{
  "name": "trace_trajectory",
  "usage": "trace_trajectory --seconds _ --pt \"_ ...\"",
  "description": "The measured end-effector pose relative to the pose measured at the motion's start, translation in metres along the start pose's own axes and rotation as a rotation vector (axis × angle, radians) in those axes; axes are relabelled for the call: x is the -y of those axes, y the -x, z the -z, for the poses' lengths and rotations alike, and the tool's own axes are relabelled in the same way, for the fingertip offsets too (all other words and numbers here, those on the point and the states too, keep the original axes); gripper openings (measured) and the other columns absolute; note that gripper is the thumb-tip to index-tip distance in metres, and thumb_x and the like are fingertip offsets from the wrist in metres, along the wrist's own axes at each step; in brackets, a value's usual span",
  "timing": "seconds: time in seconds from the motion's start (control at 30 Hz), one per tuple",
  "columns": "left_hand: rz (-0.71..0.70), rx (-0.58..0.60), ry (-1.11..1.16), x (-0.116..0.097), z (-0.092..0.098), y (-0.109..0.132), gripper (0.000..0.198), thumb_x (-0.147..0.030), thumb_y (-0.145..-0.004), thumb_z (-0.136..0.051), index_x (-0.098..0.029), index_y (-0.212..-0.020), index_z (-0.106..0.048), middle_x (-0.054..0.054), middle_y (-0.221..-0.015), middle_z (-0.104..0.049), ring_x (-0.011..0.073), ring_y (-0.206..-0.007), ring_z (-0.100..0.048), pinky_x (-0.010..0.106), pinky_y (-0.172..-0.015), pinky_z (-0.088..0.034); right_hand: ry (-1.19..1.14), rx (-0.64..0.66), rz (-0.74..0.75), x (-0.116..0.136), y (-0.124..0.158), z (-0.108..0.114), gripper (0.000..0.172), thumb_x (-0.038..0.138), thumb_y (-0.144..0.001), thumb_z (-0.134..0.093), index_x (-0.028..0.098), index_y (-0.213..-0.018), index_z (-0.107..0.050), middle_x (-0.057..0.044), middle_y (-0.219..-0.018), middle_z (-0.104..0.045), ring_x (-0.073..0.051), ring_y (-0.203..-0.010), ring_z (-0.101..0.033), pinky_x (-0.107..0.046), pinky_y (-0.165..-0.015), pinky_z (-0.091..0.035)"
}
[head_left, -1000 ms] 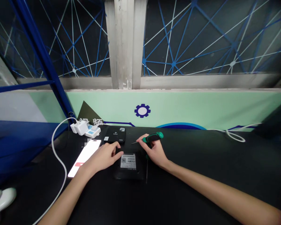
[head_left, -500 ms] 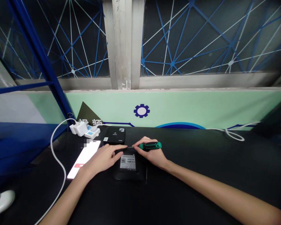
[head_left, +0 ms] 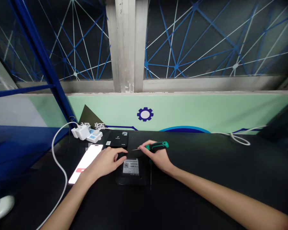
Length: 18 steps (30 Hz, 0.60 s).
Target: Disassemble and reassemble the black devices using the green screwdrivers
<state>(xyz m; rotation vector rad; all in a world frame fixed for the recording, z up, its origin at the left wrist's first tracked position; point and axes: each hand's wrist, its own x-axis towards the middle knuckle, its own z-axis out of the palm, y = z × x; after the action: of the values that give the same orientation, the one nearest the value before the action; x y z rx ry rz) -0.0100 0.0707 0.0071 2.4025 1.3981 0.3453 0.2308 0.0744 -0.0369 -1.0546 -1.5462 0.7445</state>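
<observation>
My right hand [head_left: 158,156] grips a green-and-black screwdriver [head_left: 157,146], its thin shaft pointing left above the far edge of a black box-shaped device [head_left: 132,179]. That device lies on the table with a white printed label [head_left: 131,166] facing up. My left hand [head_left: 112,159] rests at the device's far left corner, thumb and fingers apart, holding nothing. A second screwdriver [head_left: 151,175] lies along the device's right side, its handle partly hidden under my right hand. Behind my left hand sits another black box [head_left: 117,139] with a small sticker.
A lit phone [head_left: 86,163] lies left of my left hand. Beyond it are a white charger [head_left: 81,132] and power strip [head_left: 94,135], with a white cable [head_left: 60,163] curving toward me. Another cable [head_left: 240,139] lies at the back right. Windows rise behind the table.
My right hand has drawn the screwdriver slightly right and tilted its handle up, away from my left fingertips. The left index finger has pulled back and bent a little.
</observation>
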Motion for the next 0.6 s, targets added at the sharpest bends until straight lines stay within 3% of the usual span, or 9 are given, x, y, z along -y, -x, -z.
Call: trace_trajectory --seconds 0.13,0.27,0.4,0.53,0.6 --pt "0.047 -0.075 -0.082 -0.0035 0.0019 0.0003 0.032 -0.053 -0.090 -0.054 -0.025 -0.087 -0.070 -0.004 -0.055 -0.053 0.0152 -0.052 -0.052 0.027 -0.052 -0.029 -0.035 -0.030 -0.034 -0.0025 -0.0018 -0.0007 0.030 0.049 -0.083 -0.071 0.019 -0.077 -0.069 -0.006 -0.081 -0.074 -0.023 -0.078 -0.068 -0.035 -0.075 -0.051" --pt "0.066 -0.108 -0.143 -0.0055 0.0013 0.0004 0.041 -0.054 -0.084 -0.061 -0.022 -0.060 -0.052 -0.004 -0.050 -0.051 0.0140 -0.050 -0.050 0.027 -0.051 -0.027 -0.042 -0.029 -0.038 -0.0041 -0.0026 -0.0005 0.031 0.050 -0.083 -0.071 0.020 -0.077 -0.069 -0.006 -0.080 -0.074 -0.024 -0.078 -0.067 -0.035 -0.074 -0.051" --pt "0.005 -0.049 -0.067 -0.0047 -0.0017 0.0000 0.034 -0.050 -0.084 -0.062 -0.023 -0.067 -0.051 -0.006 -0.054 -0.055 0.0140 -0.053 -0.053 0.026 -0.053 -0.029 -0.039 -0.038 -0.035 -0.0049 -0.0027 -0.0007 0.032 0.050 -0.082 -0.071 0.020 -0.076 -0.068 -0.006 -0.079 -0.073 -0.023 -0.076 -0.067 -0.035 -0.074 -0.051" --pt "-0.024 0.003 0.015 -0.0024 -0.0031 0.0000 0.018 -0.043 -0.086 -0.059 -0.025 -0.088 -0.057 -0.008 -0.055 -0.055 0.0144 -0.055 -0.054 0.026 -0.055 -0.031 -0.050 -0.032 -0.039 -0.0038 -0.0030 -0.0012 0.032 0.050 -0.082 -0.072 0.019 -0.075 -0.068 -0.006 -0.079 -0.074 -0.023 -0.077 -0.068 -0.035 -0.075 -0.051" --pt "-0.014 0.020 0.049 -0.0021 -0.0029 0.0000 0.020 -0.041 -0.085 -0.058 -0.026 -0.099 -0.060 -0.009 -0.055 -0.053 0.0145 -0.054 -0.053 0.025 -0.056 -0.031 -0.063 -0.026 -0.047 -0.0033 -0.0030 -0.0015 0.033 0.051 -0.081 -0.072 0.019 -0.075 -0.068 -0.006 -0.079 -0.075 -0.024 -0.077 -0.068 -0.035 -0.075 -0.052"
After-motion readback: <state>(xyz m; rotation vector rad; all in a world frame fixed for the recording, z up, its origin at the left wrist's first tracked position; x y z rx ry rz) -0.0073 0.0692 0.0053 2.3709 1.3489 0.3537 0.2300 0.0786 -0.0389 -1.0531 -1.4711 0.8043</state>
